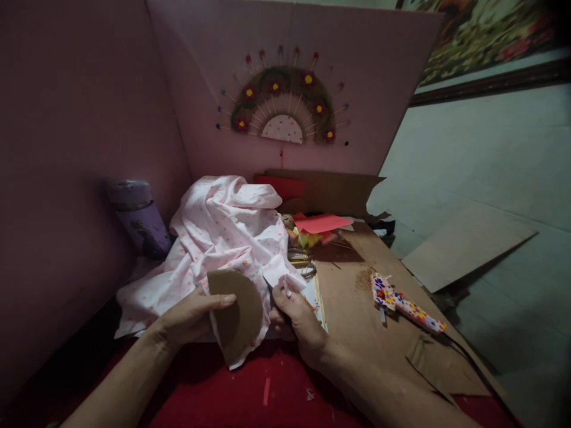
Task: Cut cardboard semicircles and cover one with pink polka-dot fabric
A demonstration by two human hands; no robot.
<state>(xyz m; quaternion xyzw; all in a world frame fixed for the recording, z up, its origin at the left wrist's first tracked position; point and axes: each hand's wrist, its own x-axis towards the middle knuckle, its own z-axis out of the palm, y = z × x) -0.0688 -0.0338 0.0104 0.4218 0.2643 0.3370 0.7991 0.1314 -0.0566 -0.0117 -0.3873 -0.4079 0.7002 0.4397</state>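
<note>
My left hand (pixel 196 312) is closed on a brown cardboard half circle (pixel 241 315), its thumb lying across the flat face. White fabric with small reddish spots (pixel 232 223) lies behind the cardboard, and a narrow margin shows around the curved edge. To the right of the cardboard, my right hand (pixel 303 321) pinches an edge of the same fabric between thumb and fingers. A dark gap separates the cloth at the cardboard from the part in my right hand. Whether my right fingers also hold a tool is hidden.
A flower-patterned glue gun (pixel 401 303) with a cord rests on a cardboard sheet (pixel 343 309) at right. Red paper (pixel 323 223) and twine lie behind. A purple bottle (pixel 143 220) stands at left. A half-round decoration (pixel 276 89) hangs on the pink panel.
</note>
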